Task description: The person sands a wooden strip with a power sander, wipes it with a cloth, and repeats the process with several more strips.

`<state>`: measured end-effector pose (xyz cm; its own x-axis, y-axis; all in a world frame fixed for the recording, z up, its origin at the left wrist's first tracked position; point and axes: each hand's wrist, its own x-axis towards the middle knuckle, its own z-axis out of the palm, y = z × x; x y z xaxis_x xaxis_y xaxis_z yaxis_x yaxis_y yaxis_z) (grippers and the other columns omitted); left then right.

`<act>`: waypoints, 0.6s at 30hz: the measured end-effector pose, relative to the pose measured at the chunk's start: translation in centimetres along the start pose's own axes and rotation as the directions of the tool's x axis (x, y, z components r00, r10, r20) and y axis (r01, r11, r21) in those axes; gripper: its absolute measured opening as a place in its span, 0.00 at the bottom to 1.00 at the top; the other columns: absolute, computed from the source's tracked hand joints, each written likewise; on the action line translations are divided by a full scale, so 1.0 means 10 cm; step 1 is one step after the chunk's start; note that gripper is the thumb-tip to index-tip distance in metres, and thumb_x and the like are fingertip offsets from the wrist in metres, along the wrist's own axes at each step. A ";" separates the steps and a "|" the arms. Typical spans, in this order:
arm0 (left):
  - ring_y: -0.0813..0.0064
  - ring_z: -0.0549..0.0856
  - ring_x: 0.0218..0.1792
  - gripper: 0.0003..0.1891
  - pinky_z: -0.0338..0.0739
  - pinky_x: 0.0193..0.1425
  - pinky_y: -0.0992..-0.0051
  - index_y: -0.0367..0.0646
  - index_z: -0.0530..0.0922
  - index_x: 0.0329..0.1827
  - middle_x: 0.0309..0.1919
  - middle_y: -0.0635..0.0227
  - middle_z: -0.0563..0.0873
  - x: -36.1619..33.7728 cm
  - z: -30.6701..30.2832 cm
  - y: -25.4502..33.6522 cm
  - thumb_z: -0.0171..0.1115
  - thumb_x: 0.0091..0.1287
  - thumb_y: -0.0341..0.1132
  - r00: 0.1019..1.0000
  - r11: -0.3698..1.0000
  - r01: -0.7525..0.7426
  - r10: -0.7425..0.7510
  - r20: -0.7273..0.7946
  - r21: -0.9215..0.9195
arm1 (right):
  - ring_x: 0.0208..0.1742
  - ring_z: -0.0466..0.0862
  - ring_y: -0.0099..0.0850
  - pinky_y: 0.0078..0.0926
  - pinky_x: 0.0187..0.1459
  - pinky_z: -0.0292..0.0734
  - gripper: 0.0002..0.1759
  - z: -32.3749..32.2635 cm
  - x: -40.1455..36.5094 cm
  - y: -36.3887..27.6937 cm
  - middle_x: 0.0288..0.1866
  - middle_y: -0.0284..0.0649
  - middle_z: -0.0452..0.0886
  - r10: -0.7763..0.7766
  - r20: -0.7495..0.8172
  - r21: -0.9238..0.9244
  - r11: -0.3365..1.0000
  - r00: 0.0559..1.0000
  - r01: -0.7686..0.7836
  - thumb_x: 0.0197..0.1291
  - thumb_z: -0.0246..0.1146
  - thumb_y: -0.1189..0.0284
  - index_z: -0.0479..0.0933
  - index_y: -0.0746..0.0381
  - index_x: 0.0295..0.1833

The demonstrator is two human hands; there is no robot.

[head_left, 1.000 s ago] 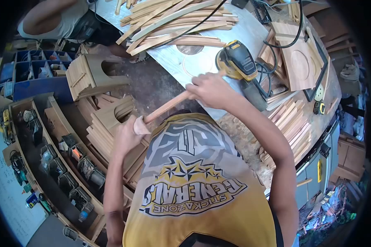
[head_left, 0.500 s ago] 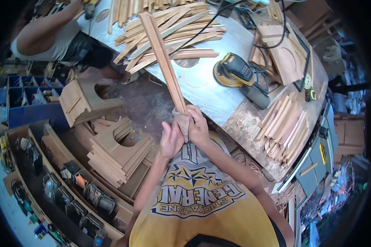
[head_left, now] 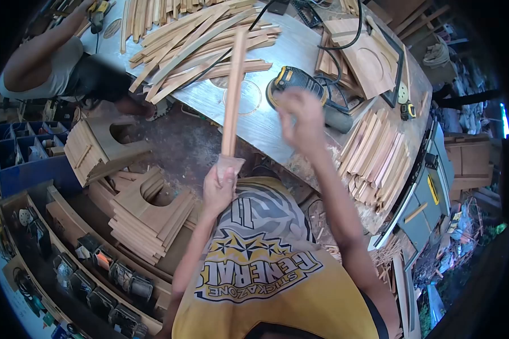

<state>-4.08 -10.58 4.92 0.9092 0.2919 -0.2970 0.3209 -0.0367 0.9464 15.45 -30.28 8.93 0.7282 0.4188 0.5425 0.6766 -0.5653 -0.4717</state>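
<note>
Wooden strip (head_left: 234,93) extends forward from left hand (head_left: 219,189); right hand (head_left: 303,118) apart.

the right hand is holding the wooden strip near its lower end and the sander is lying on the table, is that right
Not quite: the head view shows that it is the left hand holding the wooden strip near its lower end. The sander is lying on the table, as you say.
</note>
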 end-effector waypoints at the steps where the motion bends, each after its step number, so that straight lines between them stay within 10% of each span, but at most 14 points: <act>1: 0.73 0.84 0.30 0.19 0.79 0.39 0.67 0.34 0.82 0.53 0.27 0.68 0.84 0.00 -0.02 -0.09 0.61 0.80 0.46 1.000 1.000 0.007 -0.007 -0.004 0.002 | 0.54 0.83 0.51 0.48 0.62 0.75 0.28 -0.14 0.26 0.10 0.54 0.49 0.81 -0.018 0.053 -0.141 0.990 0.998 0.025 0.56 0.74 0.68 0.82 0.56 0.64; 3: 0.73 0.84 0.31 0.18 0.81 0.40 0.66 0.34 0.84 0.50 0.28 0.65 0.86 -0.01 -0.08 -0.28 0.64 0.78 0.45 0.995 0.982 -0.007 0.025 -0.095 0.188 | 0.55 0.82 0.53 0.49 0.60 0.77 0.33 -0.15 0.46 0.31 0.57 0.50 0.79 -0.023 0.119 -0.265 0.963 0.993 0.054 0.53 0.76 0.65 0.80 0.53 0.67; 5: 0.69 0.88 0.35 0.18 0.83 0.44 0.66 0.36 0.86 0.50 0.33 0.61 0.90 0.05 -0.12 -0.34 0.70 0.74 0.45 0.992 0.977 0.106 -0.092 -0.082 0.186 | 0.56 0.82 0.55 0.50 0.57 0.81 0.40 -0.06 0.58 0.52 0.59 0.53 0.76 0.108 0.566 -0.352 0.928 0.817 0.121 0.49 0.77 0.62 0.75 0.48 0.71; 8: 0.57 0.93 0.46 0.19 0.85 0.51 0.64 0.41 0.90 0.50 0.44 0.52 0.93 0.09 -0.03 -0.24 0.78 0.65 0.46 0.992 0.932 0.079 -0.040 -0.117 0.353 | 0.56 0.83 0.57 0.51 0.56 0.83 0.41 -0.08 0.68 0.68 0.58 0.54 0.77 0.158 0.668 -0.327 0.940 0.728 0.096 0.50 0.75 0.61 0.73 0.46 0.73; 18: 0.41 0.90 0.45 0.31 0.83 0.51 0.51 0.30 0.87 0.43 0.38 0.39 0.90 0.13 0.11 -0.35 0.77 0.61 0.58 0.949 0.802 0.207 -0.303 0.083 0.560 | 0.55 0.86 0.54 0.48 0.56 0.83 0.37 -0.47 0.64 0.25 0.56 0.52 0.79 0.215 0.568 -0.341 0.940 0.794 -0.010 0.52 0.77 0.63 0.75 0.48 0.70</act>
<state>-3.74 -11.08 1.12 0.7878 0.2087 -0.5795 0.5945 -0.5038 0.6266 21.28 -32.38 14.47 0.7857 0.6151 -0.0657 0.5915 -0.7781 -0.2114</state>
